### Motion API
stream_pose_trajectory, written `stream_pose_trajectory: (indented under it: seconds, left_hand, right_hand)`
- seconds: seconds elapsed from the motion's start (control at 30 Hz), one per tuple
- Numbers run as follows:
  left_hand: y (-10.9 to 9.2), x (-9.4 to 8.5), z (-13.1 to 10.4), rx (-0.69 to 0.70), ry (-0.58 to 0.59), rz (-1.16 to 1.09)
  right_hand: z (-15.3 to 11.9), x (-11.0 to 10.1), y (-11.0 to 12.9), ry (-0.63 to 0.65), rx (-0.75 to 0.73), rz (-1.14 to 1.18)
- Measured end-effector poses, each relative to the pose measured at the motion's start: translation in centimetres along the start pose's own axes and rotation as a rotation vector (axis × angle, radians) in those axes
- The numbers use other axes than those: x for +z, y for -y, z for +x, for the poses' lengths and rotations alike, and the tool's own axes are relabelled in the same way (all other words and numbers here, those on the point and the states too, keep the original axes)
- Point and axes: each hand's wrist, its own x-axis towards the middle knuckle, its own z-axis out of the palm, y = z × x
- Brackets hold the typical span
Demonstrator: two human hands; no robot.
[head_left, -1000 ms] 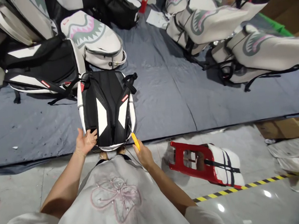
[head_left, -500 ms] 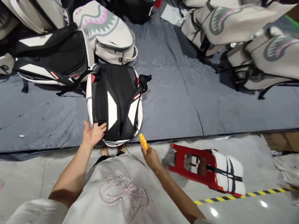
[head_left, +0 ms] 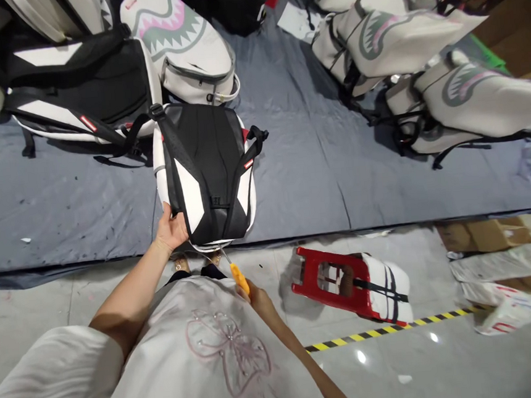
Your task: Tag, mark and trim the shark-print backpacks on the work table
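A black-and-white backpack (head_left: 210, 154) lies with its back panel and shoulder straps facing up, its lower end at the table's front edge. My left hand (head_left: 171, 231) grips its lower left side, thumb raised and fingertips partly hidden by the bag and strap. In my right hand (head_left: 257, 299) is a yellow-handled tool (head_left: 239, 278) with a thin metal shaft. The shaft points up towards the bag's bottom edge; whether its tip touches cannot be made out.
More backpacks surround it: a black-backed one (head_left: 83, 85) at left, a shark-mouth one (head_left: 186, 38) behind, others (head_left: 479, 93) at right. A grey cloth (head_left: 301, 177) covers the table. On the floor are a red stool (head_left: 338, 285) with a strapped white pad and some cardboard (head_left: 477, 236).
The tool has moved from the backpack's right strap down and left below its bottom edge. My left hand has shifted slightly up, and the straps lie further apart.
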Motion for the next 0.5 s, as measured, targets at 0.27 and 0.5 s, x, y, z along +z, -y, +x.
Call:
stream_pose_trajectory:
  seconds: [0.27,0.5]
  left_hand:
    - [1.7,0.8,-5.4,0.371,-0.268,0.918]
    - [6.9,3.0,-0.2,0.83,0.084,2.275]
  right_hand:
    - [1.5,1.4,0.8,0.003,0.007,0.068]
    - [3.7,3.1,0.5,-0.155,-0.048,0.214]
